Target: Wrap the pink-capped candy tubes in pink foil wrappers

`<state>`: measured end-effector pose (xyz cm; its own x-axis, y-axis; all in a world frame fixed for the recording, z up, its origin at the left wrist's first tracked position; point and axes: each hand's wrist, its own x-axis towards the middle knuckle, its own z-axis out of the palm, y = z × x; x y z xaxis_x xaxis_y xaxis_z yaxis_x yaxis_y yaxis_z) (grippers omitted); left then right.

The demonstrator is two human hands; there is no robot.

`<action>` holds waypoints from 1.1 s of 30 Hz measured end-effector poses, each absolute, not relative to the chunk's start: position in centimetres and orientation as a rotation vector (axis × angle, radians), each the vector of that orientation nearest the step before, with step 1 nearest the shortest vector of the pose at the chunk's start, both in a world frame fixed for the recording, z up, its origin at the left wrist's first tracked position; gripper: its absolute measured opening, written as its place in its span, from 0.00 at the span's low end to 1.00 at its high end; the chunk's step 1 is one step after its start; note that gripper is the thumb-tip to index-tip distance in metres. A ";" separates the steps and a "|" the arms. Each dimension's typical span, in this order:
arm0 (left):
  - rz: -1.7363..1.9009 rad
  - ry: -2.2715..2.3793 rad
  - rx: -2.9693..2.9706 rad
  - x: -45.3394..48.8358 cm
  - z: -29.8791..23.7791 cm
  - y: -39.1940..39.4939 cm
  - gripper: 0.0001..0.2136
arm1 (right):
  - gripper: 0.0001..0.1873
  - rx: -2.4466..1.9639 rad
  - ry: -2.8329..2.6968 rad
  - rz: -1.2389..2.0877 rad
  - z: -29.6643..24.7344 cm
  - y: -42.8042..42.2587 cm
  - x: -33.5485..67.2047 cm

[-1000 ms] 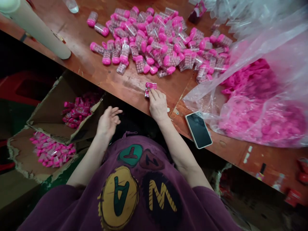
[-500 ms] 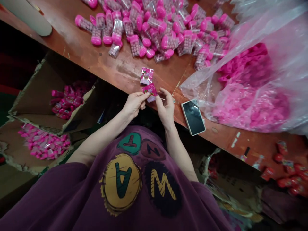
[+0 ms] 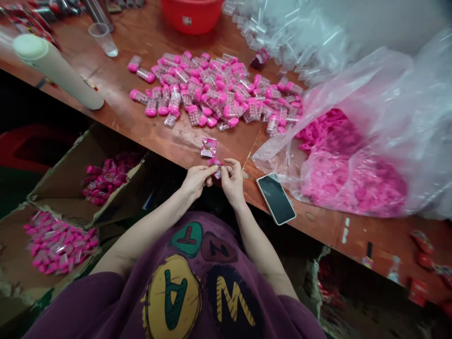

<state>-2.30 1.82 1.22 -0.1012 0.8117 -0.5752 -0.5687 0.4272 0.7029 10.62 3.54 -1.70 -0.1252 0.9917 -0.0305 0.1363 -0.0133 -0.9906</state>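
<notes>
Between my two hands, at the table's front edge, is a small pink printed wrapper (image 3: 214,163). My left hand (image 3: 198,181) pinches its left side between thumb and forefinger. From the other side my right hand (image 3: 232,182) grips it with thumb and fingertips. Just beyond them a stack of pink printed wrappers (image 3: 208,147) lies on the table. Farther back spreads a heap of clear tubes (image 3: 215,92) with pink caps, filled with small pale pink balls. Fingers cover part of the held wrapper.
Right of my hands lies a phone (image 3: 276,198), beside a clear bag (image 3: 353,183) of pink plastic parts. Empty clear tubes (image 3: 296,35), a red basin (image 3: 192,16), a plastic cup (image 3: 104,40) and a pale cylinder (image 3: 60,70) stand behind. Cardboard boxes (image 3: 60,183) with pink-capped tubes sit lower left.
The view has tilted up, bringing the basin, cup and empty tubes into sight. My right fingers have closed in on the wrapper, which now shows less between the hands.
</notes>
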 end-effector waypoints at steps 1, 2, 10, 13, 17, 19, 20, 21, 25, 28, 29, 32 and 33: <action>1.184 1.164 0.254 -2.7 1.5 2.0 0.17 | 0.14 -1.262 -1.450 1.228 -1.4 3.9 10.5; 1.190 1.134 0.246 -3.1 1.7 2.2 0.16 | 0.14 -1.255 -1.521 1.214 -1.1 4.3 10.5; 1.383 1.238 0.103 -7.8 2.4 2.6 0.12 | 0.19 -1.497 -2.046 0.521 1.5 15.7 9.5; 1.386 1.251 0.065 -8.6 1.9 2.0 0.13 | 0.25 -1.683 -2.109 0.345 0.9 19.5 8.4; 1.377 1.248 0.075 -8.8 1.5 0.8 0.15 | 0.22 -1.650 -2.121 0.372 -0.3 20.4 9.1; 1.353 1.257 0.078 -8.8 1.5 0.3 0.16 | 0.22 -1.606 -2.122 0.371 -0.5 19.6 11.1; 1.338 1.260 0.079 -8.9 1.5 0.2 0.17 | 0.22 -1.593 -2.136 0.361 -0.4 19.0 12.4; 1.325 1.263 0.081 -8.8 1.6 0.1 0.17 | 0.21 -1.582 -2.167 0.348 -0.1 18.4 13.8; 1.295 1.246 0.115 -8.1 2.1 0.3 0.18 | 0.19 -1.583 -2.439 0.342 2.0 16.8 18.3; 1.256 1.232 0.135 -6.8 2.3 0.5 0.17 | 0.18 -1.576 -2.655 0.423 3.5 16.8 19.1; 1.243 1.222 0.138 -6.4 2.4 0.5 0.17 | 0.20 -1.589 -2.674 0.431 3.7 17.0 19.0; 1.233 1.166 0.164 -5.7 2.4 0.3 0.15 | 0.26 -1.711 -2.436 0.364 3.6 17.1 18.0; 1.239 1.158 0.169 -5.6 2.5 0.2 0.15 | 0.25 -1.763 -2.300 0.347 3.2 16.8 17.5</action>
<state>-5.62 0.25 2.47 -0.1222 0.7968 -0.5917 -0.6439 0.3900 0.6582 17.46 16.82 3.15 -0.2547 0.9665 0.0320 0.9139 0.2514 -0.3186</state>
